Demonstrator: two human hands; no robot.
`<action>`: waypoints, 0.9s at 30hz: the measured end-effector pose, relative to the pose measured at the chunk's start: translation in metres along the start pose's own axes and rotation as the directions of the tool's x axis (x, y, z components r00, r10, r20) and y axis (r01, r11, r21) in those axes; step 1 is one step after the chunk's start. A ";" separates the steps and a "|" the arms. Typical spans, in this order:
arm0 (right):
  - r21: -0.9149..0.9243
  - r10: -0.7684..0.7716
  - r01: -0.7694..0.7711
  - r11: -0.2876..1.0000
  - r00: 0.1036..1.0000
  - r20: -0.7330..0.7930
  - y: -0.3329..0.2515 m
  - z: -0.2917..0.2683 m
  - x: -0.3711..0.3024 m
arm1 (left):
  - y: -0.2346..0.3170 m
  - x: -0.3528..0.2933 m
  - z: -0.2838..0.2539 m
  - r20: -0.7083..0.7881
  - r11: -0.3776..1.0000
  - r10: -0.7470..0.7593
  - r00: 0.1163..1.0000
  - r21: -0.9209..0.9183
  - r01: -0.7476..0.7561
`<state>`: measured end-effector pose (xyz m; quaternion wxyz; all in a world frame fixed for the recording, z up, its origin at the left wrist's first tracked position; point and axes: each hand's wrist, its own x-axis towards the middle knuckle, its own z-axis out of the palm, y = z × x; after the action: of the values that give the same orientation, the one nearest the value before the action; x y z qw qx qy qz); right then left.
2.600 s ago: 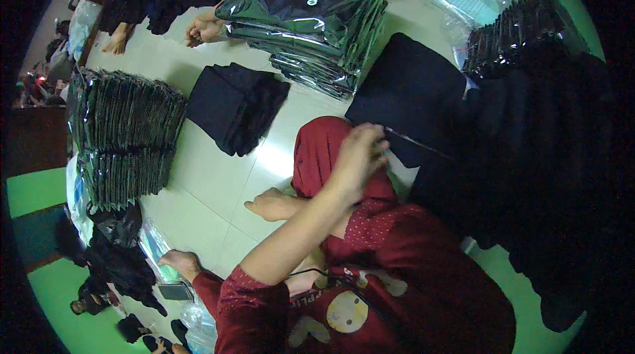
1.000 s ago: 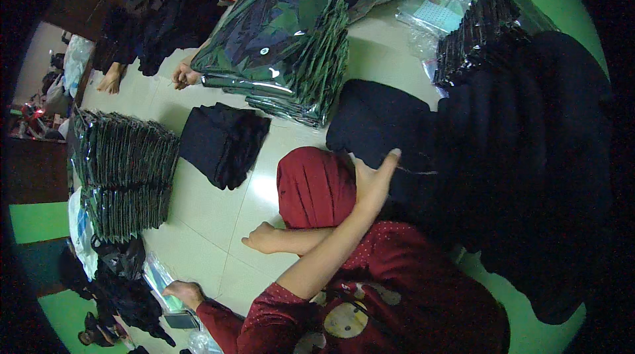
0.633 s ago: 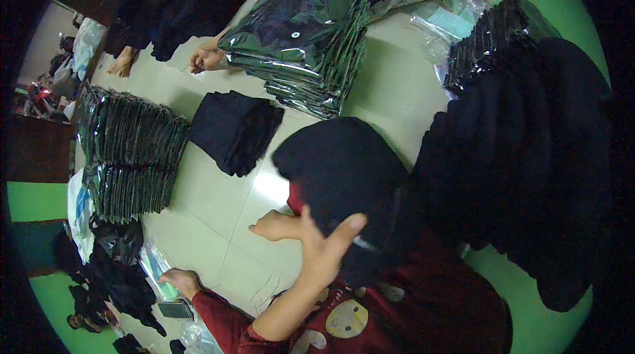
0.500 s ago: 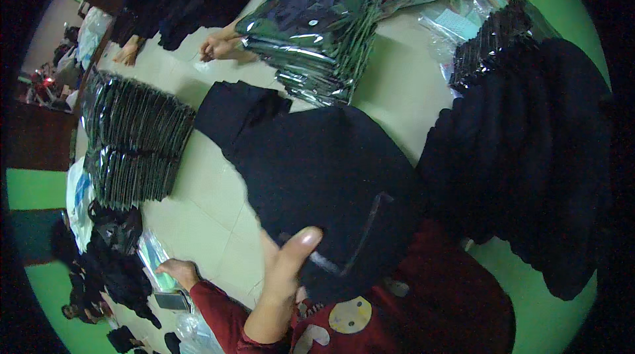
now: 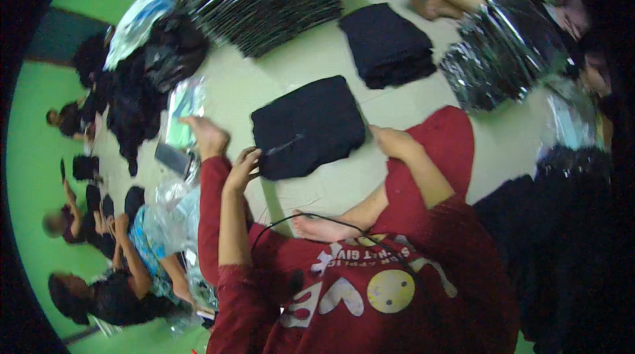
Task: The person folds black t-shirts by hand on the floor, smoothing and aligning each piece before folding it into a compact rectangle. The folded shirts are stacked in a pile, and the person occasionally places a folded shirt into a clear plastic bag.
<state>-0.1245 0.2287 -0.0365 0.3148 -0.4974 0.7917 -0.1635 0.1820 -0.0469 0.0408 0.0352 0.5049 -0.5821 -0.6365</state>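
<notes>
Left of the frame's centre, the left hand (image 5: 246,167) has its fingers bent and a little apart at the lower left edge of the cloth (image 5: 309,122); whether they pinch it, I cannot tell. The cloth lies at the centre, between both hands, its long axis going left to right and rising slightly. The right hand (image 5: 395,142) is just beside its right edge; its grip is unclear, and the left seems nearer.

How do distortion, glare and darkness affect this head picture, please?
In the head view, the green wall bends along the black fisheye rim; glare streaks the plastic-wrapped packets; the folded black cloth shows little texture; the dark garments lower right lose nearly all detail.
</notes>
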 end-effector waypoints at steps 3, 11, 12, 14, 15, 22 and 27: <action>0.005 0.013 -0.013 1.000 1.000 -0.021 -0.008 -0.017 -0.010 | -0.024 0.021 -0.002 -0.356 0.934 0.289 0.889 0.309 -0.180; -0.006 0.051 -0.050 0.999 0.995 0.089 -0.011 -0.022 0.008 | -0.007 0.028 0.045 -0.256 0.459 0.837 0.484 0.811 -0.364; -0.005 0.053 -0.052 0.999 0.995 0.088 -0.010 -0.021 0.009 | -0.006 0.030 0.051 -0.274 0.454 0.830 0.487 0.839 -0.301; 0.007 0.050 -0.050 0.999 0.997 0.062 -0.007 -0.019 0.006 | -0.010 0.036 0.060 -0.274 0.417 0.821 0.500 0.887 -0.198; 0.006 0.043 -0.043 0.999 0.997 0.059 -0.006 -0.019 0.005 | -0.013 0.038 0.063 -0.257 0.385 0.818 0.515 0.910 -0.157; 0.140 -0.023 0.020 0.990 1.000 0.017 -0.003 -0.025 0.010 | -0.029 0.021 0.071 -0.214 0.320 0.757 0.617 0.945 -0.065; 0.347 -0.076 0.099 0.933 0.994 -0.077 -0.013 -0.043 0.001 | -0.015 -0.014 0.104 0.023 0.250 0.836 0.548 0.873 -0.419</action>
<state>-0.1445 0.2200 0.0029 0.3659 -0.4627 0.7364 -0.3313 0.1256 0.0402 0.0178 0.1987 0.3033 -0.9278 -0.0877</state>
